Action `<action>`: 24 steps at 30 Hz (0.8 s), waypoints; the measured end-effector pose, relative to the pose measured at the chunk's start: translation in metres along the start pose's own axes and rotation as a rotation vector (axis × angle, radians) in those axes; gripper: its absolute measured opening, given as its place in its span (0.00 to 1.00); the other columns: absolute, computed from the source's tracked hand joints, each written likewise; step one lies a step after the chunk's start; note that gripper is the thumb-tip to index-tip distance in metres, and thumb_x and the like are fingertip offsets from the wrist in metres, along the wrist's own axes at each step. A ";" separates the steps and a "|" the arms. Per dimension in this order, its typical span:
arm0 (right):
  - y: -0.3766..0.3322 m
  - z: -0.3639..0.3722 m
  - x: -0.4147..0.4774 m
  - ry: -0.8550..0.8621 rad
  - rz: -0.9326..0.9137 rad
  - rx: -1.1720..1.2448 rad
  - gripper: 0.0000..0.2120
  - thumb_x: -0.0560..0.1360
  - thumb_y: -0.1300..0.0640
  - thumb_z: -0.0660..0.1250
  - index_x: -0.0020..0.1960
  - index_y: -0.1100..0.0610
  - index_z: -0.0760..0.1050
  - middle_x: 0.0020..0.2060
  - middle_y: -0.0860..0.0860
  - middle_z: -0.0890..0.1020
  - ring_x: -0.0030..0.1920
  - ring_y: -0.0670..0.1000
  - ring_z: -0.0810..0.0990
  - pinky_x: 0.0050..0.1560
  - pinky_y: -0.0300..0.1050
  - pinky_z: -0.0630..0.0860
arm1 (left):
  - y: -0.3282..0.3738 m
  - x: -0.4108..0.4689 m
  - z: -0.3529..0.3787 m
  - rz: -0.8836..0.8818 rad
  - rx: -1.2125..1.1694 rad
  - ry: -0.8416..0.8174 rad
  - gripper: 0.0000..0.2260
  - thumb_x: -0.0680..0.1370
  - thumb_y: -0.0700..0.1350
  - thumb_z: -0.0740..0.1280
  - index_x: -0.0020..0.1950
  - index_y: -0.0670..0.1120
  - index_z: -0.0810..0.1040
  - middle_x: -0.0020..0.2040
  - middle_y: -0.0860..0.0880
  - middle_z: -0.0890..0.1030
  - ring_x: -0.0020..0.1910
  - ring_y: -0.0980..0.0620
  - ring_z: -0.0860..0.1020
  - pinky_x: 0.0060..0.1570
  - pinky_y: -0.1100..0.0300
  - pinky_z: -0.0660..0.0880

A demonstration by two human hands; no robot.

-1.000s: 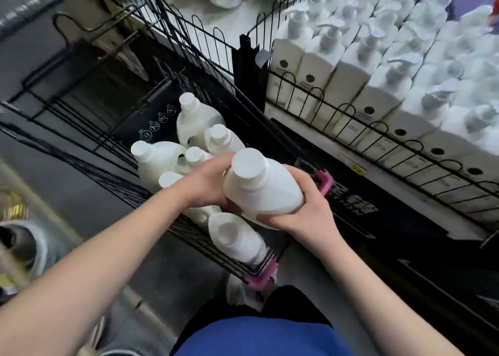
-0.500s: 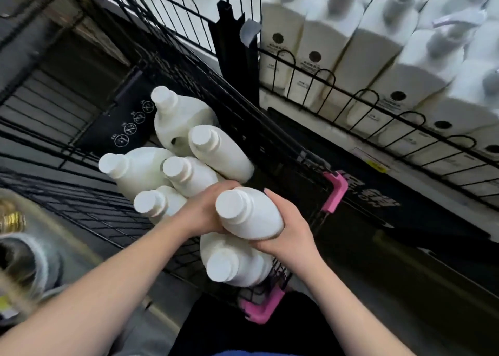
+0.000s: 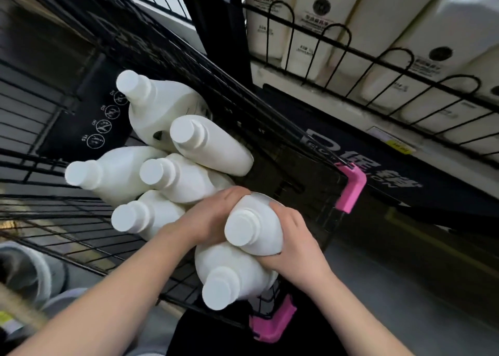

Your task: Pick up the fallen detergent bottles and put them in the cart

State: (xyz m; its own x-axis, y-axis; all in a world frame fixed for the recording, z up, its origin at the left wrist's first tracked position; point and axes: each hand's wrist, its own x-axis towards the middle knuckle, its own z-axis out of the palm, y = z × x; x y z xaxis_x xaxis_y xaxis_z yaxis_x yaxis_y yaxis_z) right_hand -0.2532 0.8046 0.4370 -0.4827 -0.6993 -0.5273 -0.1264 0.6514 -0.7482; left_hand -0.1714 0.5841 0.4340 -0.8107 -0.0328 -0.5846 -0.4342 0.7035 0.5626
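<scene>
**Last bottle going into the cart, pretty crowded in there**

Both hands are wrapped around one white detergent bottle (image 3: 256, 228). The left hand (image 3: 208, 218) curls over its left side and the right hand (image 3: 294, 245) cups the right side and bottom. Its cap faces up at the camera.

The bottle is inside the black wire cart (image 3: 297, 172), at the near end, and it sits right on the nearest bottle (image 3: 237, 272) just below the hands. Five more white bottles (image 3: 183, 180) are piled up beyond and to the left of the hands, all lying with their caps toward the left. They touch each other and fill most of the cart floor, so there's not much room.

A pink corner guard (image 3: 351, 188) is just off to the right of the right hand, and another one (image 3: 272, 326) is below the wrists. Past the hands on the right, shelf bottles (image 3: 318, 23) stand behind a wire shelf fence (image 3: 334, 42), and a black pictogram panel (image 3: 100, 120) sits at the far left.

Compared with half a second ago, the bottle has dropped lower onto the pile. Its cap pointed left then and now faces the camera. The view has also leaned in closer.
</scene>
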 end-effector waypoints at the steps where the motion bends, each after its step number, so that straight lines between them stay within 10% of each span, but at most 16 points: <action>1: 0.000 -0.001 0.000 -0.010 -0.007 -0.009 0.46 0.65 0.37 0.81 0.76 0.35 0.61 0.69 0.31 0.65 0.71 0.39 0.68 0.66 0.47 0.73 | 0.001 -0.002 0.000 -0.015 -0.004 -0.014 0.35 0.73 0.55 0.77 0.76 0.53 0.66 0.72 0.55 0.71 0.70 0.56 0.71 0.69 0.60 0.68; 5: -0.003 -0.008 -0.003 -0.031 -0.021 -0.052 0.49 0.63 0.40 0.79 0.79 0.42 0.61 0.73 0.38 0.68 0.74 0.43 0.68 0.73 0.50 0.70 | 0.003 -0.015 -0.009 -0.081 -0.067 -0.050 0.44 0.70 0.55 0.81 0.80 0.57 0.61 0.75 0.57 0.68 0.74 0.57 0.68 0.76 0.55 0.67; 10: -0.029 -0.039 -0.017 0.056 -0.110 0.028 0.42 0.70 0.47 0.81 0.79 0.45 0.64 0.69 0.35 0.68 0.72 0.40 0.68 0.73 0.37 0.63 | 0.023 -0.048 -0.049 -0.121 -0.185 -0.042 0.47 0.70 0.48 0.82 0.82 0.61 0.59 0.77 0.62 0.64 0.74 0.66 0.63 0.63 0.83 0.59; 14: -0.068 -0.069 -0.034 0.148 -0.201 0.091 0.38 0.71 0.40 0.77 0.77 0.42 0.66 0.70 0.38 0.73 0.70 0.37 0.72 0.74 0.42 0.70 | 0.055 -0.077 -0.091 -0.045 -0.172 0.049 0.43 0.71 0.52 0.82 0.79 0.68 0.61 0.75 0.68 0.66 0.75 0.70 0.63 0.73 0.71 0.62; 17: -0.105 -0.094 -0.054 0.272 -0.272 0.160 0.36 0.71 0.42 0.78 0.75 0.43 0.69 0.68 0.39 0.77 0.69 0.37 0.75 0.73 0.41 0.71 | 0.093 -0.103 -0.125 0.071 -0.183 0.160 0.40 0.72 0.52 0.82 0.75 0.73 0.62 0.73 0.72 0.65 0.73 0.76 0.61 0.67 0.81 0.59; 24: -0.172 -0.147 -0.137 0.613 -0.417 0.246 0.30 0.74 0.52 0.79 0.73 0.46 0.73 0.65 0.42 0.82 0.70 0.48 0.78 0.70 0.50 0.75 | 0.167 -0.124 -0.176 0.474 -0.295 0.355 0.36 0.73 0.52 0.78 0.78 0.55 0.69 0.75 0.61 0.75 0.76 0.61 0.70 0.78 0.62 0.64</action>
State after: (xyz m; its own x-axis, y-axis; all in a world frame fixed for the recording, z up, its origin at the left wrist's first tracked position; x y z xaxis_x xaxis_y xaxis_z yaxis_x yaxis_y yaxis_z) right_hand -0.2929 0.8316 0.6975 -0.8391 -0.5380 0.0798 -0.2412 0.2365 -0.9412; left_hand -0.2127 0.5803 0.7030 -0.9988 -0.0350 -0.0346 -0.0471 0.4769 0.8777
